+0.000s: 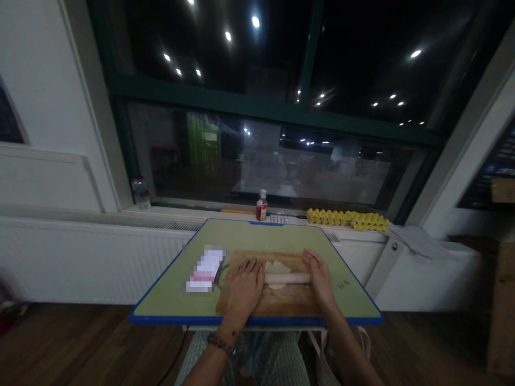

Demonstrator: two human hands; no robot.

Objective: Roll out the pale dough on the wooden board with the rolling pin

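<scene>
"On the green-topped table [257,236], dial set with 12 at the window [209,171]: what is listed?"

"One wooden board [281,306]. On it, one pale sheet of dough [277,266], far edge lobed. Across the dough, one rolling pin [287,278], lying from 9 to 3 o'clock, dough showing on its 12 and 6 o'clock sides"

"Hands?"

"Two, bare. Left hand [246,280]: at 9 o'clock, laid open over the pin's end, fingers towards 12. Right hand [321,274]: at 3 o'clock, open at the opposite end, fingers slightly bent. Pressure of either: cannot tell"

"Handling notes?"

"By judgement: equal weight at both ends, or one side of the sheet will likely thin first. Visible dough sits nearer 9 than 3; shifting it towards 3 should balance the load. Strokes best run straight between 6 and 12, easing off before the edge"

"Risks?"

"Possible sticking, and a lopsided outline; a quarter turn of the sheet between passes should lessen both. Left fingertips best kept clear of the dough"
</scene>
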